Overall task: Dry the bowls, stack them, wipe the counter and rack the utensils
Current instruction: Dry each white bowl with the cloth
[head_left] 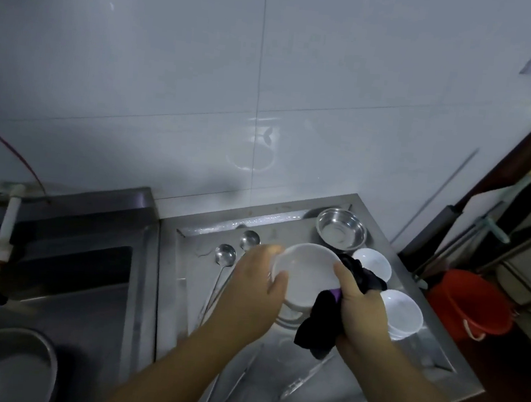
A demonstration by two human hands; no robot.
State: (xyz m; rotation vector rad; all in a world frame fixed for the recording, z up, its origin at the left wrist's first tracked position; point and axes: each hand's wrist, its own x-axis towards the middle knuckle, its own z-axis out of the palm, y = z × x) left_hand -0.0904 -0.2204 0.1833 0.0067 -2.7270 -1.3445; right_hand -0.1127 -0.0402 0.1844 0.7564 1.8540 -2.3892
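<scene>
Gripping the white bowl (304,274) by its left rim, the left hand (257,292) is closing with the thumb over the near edge and the fingers curling behind, tilting the bowl's open face toward the camera above the steel surface (435,376). Opposite it, the right hand (359,310) is bunching a dark cloth (318,329) in a closed grip, its thumb pressing the bowl's right rim while the cloth is hanging down below and trailing out behind the bowl. So the bowl is lying between the two hands, directly left of the cloth-bearing grip, its hollow facing up and toward the person; judging from this, the cloth needs to be swept leftward into the hollow. Beneath the held bowl another bowl (292,313) appears to be resting on the surface. To the right, two more white bowls (404,311) (373,263) are sitting near a steel bowl (341,229) at the back. Two ladles (225,255) are lying left of the hands, and tongs (303,379) are lying nearer the person, all unracked.
</scene>
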